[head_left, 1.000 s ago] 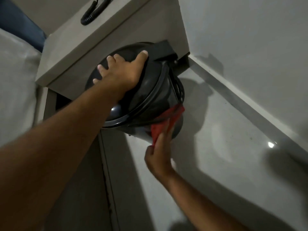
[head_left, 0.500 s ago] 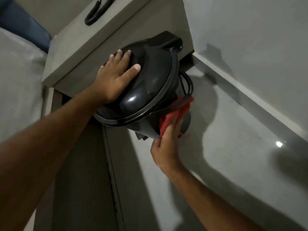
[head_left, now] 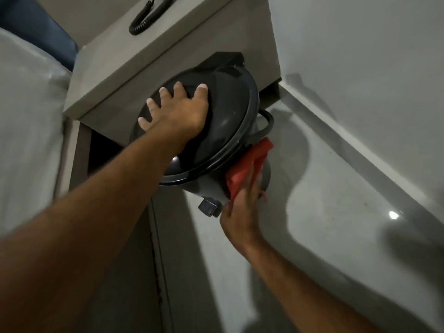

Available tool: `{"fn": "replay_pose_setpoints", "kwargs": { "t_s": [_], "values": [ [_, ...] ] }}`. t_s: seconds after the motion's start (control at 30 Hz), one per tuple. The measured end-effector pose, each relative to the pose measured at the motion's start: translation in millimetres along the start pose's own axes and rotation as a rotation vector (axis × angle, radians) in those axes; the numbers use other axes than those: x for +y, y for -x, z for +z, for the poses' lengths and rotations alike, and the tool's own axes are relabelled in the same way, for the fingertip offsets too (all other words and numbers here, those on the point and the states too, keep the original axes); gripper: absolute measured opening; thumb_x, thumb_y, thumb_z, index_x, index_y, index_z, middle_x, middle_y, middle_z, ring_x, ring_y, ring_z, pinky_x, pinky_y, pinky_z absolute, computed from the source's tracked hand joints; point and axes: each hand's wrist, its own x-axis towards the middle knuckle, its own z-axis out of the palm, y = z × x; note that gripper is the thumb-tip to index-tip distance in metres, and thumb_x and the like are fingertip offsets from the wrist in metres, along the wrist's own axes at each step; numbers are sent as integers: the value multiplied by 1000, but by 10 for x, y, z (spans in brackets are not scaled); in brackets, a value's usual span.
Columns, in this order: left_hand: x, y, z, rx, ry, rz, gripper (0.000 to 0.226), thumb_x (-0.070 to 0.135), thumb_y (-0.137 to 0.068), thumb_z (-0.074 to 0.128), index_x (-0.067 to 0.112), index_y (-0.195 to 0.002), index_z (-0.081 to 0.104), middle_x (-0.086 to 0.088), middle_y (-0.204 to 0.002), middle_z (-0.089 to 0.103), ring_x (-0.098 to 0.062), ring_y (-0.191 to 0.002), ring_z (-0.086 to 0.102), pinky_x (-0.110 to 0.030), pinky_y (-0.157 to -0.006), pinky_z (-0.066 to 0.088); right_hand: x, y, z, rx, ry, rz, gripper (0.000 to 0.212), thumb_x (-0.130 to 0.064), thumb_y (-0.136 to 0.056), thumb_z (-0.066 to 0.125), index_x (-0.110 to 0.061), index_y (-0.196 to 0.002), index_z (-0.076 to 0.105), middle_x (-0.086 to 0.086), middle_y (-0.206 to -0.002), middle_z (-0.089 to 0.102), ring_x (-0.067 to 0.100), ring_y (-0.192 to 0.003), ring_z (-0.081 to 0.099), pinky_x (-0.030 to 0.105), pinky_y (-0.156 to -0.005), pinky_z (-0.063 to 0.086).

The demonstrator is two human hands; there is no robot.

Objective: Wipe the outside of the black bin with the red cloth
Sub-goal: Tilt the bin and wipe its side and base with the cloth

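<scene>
Pressing my crumpled red cloth to the round black plastic bin, right hand flat — left hand splayed atop — seemingly mid-wipe

We see a pale, glossy floor running up to a light skirting board at the wall. Over it the black bin leans tilted, just in front of a beige bedside cabinet. We cannot tell how much of its base touches the floor. A black coiled cord lies on the cabinet's top.
</scene>
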Motion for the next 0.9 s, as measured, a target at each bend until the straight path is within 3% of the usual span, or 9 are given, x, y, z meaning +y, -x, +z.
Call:
{"fn": "replay_pose_setpoints", "kwargs": {
  "t_s": [0.13,0.2,0.27,0.33,0.47,0.6,0.7,0.8,0.9],
  "values": [
    [227,6,-21,-61,100,-197,93,76,-80,15,23,-155,10,-11,-167,2,-44,-149,-4,-65,-116,6,206,-317,-280,84,0,239,67,-60,-105,37,-33,-164,21,-7,-165,35,16,-156,31,37,-131,20],
    [205,-22,-124,-80,54,-162,113,88,-68,14,12,-151,28,-21,-161,20,-48,-144,19,-59,-115,22,184,-494,-429,-52,32,369,70,-23,-105,56,-27,-163,19,4,-158,46,36,-144,47,54,-120,37],
    [65,-53,-268,-20,-219,86,122,94,-65,5,3,-125,58,-31,-133,50,-49,-120,48,-56,-104,39,110,-591,-442,-95,106,253,93,12,-91,55,-27,-164,11,10,-164,38,38,-146,44,62,-117,39],
    [-92,-76,-307,49,-324,367,110,90,-74,4,7,-117,63,-29,-127,53,-45,-118,48,-54,-103,38,-96,-616,-393,-102,17,94,105,19,-82,50,-30,-165,8,6,-170,27,27,-155,33,57,-125,29],
    [-245,-66,-128,-44,-50,416,87,76,-85,19,25,-156,13,-8,-167,7,-28,-152,3,-53,-120,3,-245,-315,-41,35,10,-17,105,6,-71,48,-18,-166,10,15,-172,15,28,-159,17,20,-129,13],
    [-214,-89,-112,-42,-72,345,83,76,-88,18,30,-156,6,-7,-167,-2,-29,-152,-6,-56,-118,-2,310,-172,-52,5,198,8,81,-1,-102,48,-25,-166,6,12,-174,11,34,-160,12,56,-130,12],
    [-125,-44,-76,-28,-60,190,86,80,-85,17,32,-155,6,-8,-167,-1,-32,-152,-5,-58,-117,-1,443,-390,-151,30,145,148,54,-35,-113,42,-38,-163,23,-6,-170,32,17,-156,30,49,-132,15],
    [-9,14,-33,-31,-3,-15,89,81,-83,13,31,-155,5,-8,-167,-3,-32,-151,-8,-59,-117,-4,274,-535,-168,-58,173,80,82,-3,-102,50,-27,-166,4,4,-174,20,22,-158,24,54,-129,21],
    [81,26,-33,-34,21,-134,90,79,-83,12,26,-156,3,-11,-167,-7,-33,-151,-11,-60,-116,-7,43,-529,-189,12,89,-53,81,-9,-94,44,-24,-166,9,5,-172,23,21,-159,25,50,-128,26]
  ]
}}
